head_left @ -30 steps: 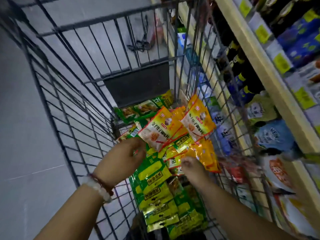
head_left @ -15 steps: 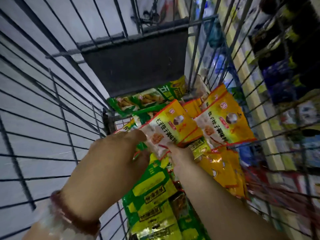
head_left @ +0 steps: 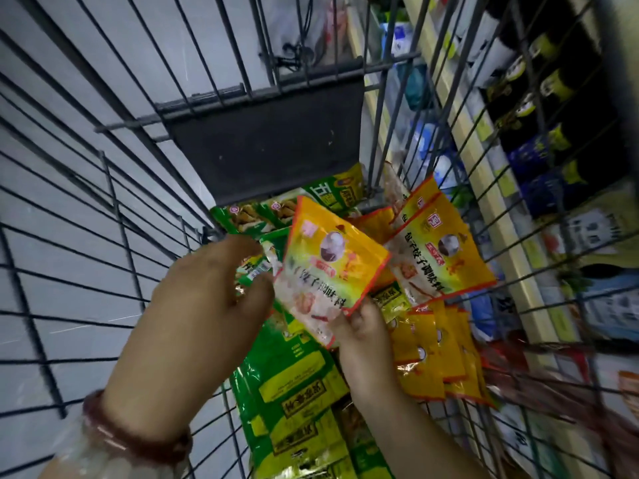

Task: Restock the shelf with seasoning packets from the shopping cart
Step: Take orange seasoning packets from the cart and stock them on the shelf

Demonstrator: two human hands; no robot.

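Here the right hand [head_left: 359, 326] pinched the bottom corner of one orange packet [head_left: 332, 267] and held it up above the pile in the shopping cart [head_left: 103, 188]; the left hand [head_left: 204, 305] was just beside that packet, fingers spread and a little bent, holding nothing, with the thumb tip near the packet's left edge. More orange packets [head_left: 446, 250] leaned against the cart's right wall, and another bunch lay lower down by that wall; green packets [head_left: 294, 382] lay flat on the cart floor, under the two hands. The shelf [head_left: 484, 174] ran along outside the cart's right wall, with dark bottles above its edge. It looked like the picking-up step, and the shelf part was not yet done. To do it well, the left hand should probably take the packet's free side so it would not flop or slip from that small corner pinch; then more of the same orange ones could be stacked on it, all facing one way, and lifted over the cart's right wall together.
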